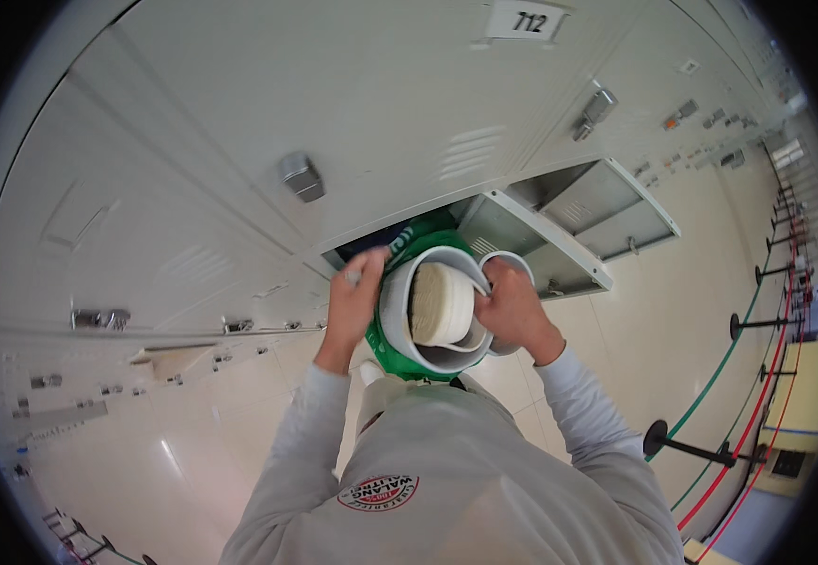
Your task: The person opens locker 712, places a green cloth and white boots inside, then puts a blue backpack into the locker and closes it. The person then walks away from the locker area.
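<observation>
In front of my waist, a wide grey-white round tub [393, 306] stands mouth-up with a green bag [390, 356] around its sides. Inside it lies a thick white piece with a cream, rough-looking face [439, 301]; its kind is unclear. A smaller grey-white tube [522, 265] is against the tub's right side. My right hand [514, 309] is closed on the walls where tube and tub meet, some fingertips hidden inside. My left hand [357, 287], slightly blurred, is closed at the bag's upper left edge, beside the tub's rim.
Grey lockers [371, 104] with metal latches rise just ahead. A low compartment gapes behind the bag, its open door [545, 247] at the right, another open door [607, 212] beyond. Black posts [658, 441] with green and red ropes line the right side of the pale floor [211, 443].
</observation>
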A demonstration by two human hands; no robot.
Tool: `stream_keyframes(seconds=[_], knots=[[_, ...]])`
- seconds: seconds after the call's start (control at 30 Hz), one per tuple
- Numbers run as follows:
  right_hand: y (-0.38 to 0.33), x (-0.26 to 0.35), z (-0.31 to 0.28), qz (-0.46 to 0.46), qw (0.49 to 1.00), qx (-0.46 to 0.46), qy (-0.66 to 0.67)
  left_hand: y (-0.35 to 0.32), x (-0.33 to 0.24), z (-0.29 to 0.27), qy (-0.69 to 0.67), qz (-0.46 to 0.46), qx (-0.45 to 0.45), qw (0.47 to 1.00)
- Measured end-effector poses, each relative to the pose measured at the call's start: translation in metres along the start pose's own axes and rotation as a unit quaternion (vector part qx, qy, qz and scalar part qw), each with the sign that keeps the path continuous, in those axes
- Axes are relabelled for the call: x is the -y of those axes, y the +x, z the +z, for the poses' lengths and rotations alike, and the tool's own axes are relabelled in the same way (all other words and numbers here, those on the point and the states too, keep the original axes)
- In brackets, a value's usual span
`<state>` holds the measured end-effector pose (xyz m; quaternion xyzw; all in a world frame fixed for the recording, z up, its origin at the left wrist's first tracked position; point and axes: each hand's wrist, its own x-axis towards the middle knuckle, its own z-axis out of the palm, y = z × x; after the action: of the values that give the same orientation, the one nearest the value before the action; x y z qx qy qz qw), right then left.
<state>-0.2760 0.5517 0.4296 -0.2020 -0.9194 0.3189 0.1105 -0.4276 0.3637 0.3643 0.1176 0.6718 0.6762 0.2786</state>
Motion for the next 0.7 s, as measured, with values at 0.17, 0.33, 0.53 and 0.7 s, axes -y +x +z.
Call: stream_keyframes(seconds=[0.17, 0.33, 0.53, 0.7], knots=[[0.021, -0.016, 0.004, -0.015, 0.991, 0.064, -0.120, -0.108, 0.069, -0.061, 0.005, -0.226, -0.037, 0.973], [0.028, -0.042, 0.013, -0.033, 0.996, 0.041, -0.073, -0.099, 0.178, -0.032, -0.324, -0.416, 0.036, 0.849], [0.007, -0.013, 0.013, -0.082, 0.994, 0.004, -0.067, -0.055, 0.192, 0.026, -0.605, -0.226, 0.051, 0.761], [-0.022, 0.067, 0.001, -0.158, 0.987, -0.017, -0.006, -0.050, 0.196, 0.037, -0.562, -0.107, 0.098, 0.814]])
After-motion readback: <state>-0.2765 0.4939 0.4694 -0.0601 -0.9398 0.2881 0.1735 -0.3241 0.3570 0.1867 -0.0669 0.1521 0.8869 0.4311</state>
